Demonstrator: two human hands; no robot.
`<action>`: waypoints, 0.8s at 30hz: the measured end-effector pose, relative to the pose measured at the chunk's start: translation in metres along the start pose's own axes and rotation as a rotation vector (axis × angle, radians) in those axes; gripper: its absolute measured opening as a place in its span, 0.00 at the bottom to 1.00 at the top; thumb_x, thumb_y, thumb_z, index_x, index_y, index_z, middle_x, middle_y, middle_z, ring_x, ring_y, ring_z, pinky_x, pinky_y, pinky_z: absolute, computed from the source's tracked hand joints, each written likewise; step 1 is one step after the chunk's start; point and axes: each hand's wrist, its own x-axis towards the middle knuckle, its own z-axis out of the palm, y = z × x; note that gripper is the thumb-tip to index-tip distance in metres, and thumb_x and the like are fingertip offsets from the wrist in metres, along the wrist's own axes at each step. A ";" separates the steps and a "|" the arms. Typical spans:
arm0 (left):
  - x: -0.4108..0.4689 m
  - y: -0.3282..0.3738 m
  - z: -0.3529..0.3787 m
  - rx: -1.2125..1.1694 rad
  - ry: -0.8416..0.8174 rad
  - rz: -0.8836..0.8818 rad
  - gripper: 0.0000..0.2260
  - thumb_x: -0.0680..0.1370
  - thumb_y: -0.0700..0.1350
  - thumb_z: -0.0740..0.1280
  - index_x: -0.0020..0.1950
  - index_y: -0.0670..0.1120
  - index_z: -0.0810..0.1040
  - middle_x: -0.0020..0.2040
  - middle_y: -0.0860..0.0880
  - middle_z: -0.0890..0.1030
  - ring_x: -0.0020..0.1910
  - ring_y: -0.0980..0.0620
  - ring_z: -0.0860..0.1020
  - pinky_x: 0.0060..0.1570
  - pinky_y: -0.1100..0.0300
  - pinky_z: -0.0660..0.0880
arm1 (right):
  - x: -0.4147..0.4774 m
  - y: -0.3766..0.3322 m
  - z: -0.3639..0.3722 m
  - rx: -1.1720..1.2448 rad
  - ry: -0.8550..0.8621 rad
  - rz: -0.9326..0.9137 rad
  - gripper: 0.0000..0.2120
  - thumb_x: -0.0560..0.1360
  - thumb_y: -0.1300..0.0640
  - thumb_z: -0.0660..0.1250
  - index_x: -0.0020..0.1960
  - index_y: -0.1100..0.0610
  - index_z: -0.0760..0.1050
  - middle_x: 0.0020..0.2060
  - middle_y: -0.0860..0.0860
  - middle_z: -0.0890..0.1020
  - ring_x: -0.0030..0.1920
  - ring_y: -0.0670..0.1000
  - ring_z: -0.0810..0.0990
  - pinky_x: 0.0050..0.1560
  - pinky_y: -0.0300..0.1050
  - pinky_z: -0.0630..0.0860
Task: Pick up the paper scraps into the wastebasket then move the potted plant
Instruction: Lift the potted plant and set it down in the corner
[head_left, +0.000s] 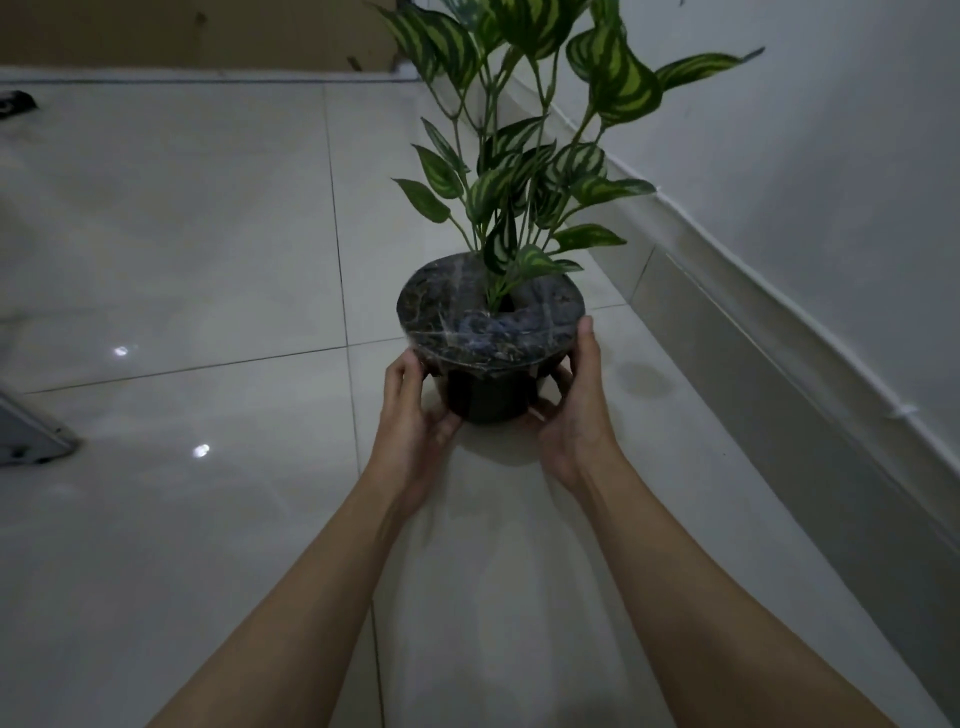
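The potted plant (488, 338) is a dark pot with clear film stretched over its top and tall stems of striped green leaves rising toward the wall. My left hand (415, 410) grips the pot's left side below the rim. On the right side, my right hand (574, 400) grips it with the thumb up against the rim. The pot sits low over the white tiled floor; whether its base touches the floor I cannot tell. No paper scraps or wastebasket are in view.
A white wall with a grey skirting board (779, 374) runs diagonally along the right, close to the plant. A grey object (31, 436) lies at the left edge and a dark item (15, 104) at the far left. Glossy white floor tiles (182, 234) spread left.
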 end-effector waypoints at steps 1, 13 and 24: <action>0.000 0.002 0.000 0.002 -0.007 0.004 0.12 0.80 0.55 0.58 0.62 0.56 0.70 0.62 0.56 0.76 0.55 0.56 0.80 0.45 0.60 0.78 | 0.000 -0.003 0.001 0.009 -0.009 0.015 0.13 0.74 0.35 0.55 0.48 0.40 0.73 0.56 0.47 0.74 0.51 0.47 0.74 0.59 0.50 0.73; 0.010 0.043 0.000 0.028 -0.203 0.150 0.29 0.72 0.49 0.66 0.72 0.58 0.64 0.70 0.54 0.72 0.68 0.51 0.72 0.61 0.58 0.74 | 0.013 -0.027 0.011 0.034 -0.197 -0.067 0.25 0.76 0.38 0.50 0.67 0.50 0.65 0.66 0.51 0.71 0.58 0.50 0.75 0.56 0.46 0.76; 0.020 0.100 0.024 -0.094 -0.200 0.161 0.23 0.78 0.42 0.63 0.72 0.54 0.65 0.70 0.49 0.73 0.67 0.48 0.73 0.64 0.53 0.73 | 0.019 -0.068 0.028 0.102 -0.370 -0.121 0.24 0.75 0.47 0.60 0.70 0.44 0.61 0.63 0.49 0.76 0.64 0.52 0.75 0.62 0.47 0.73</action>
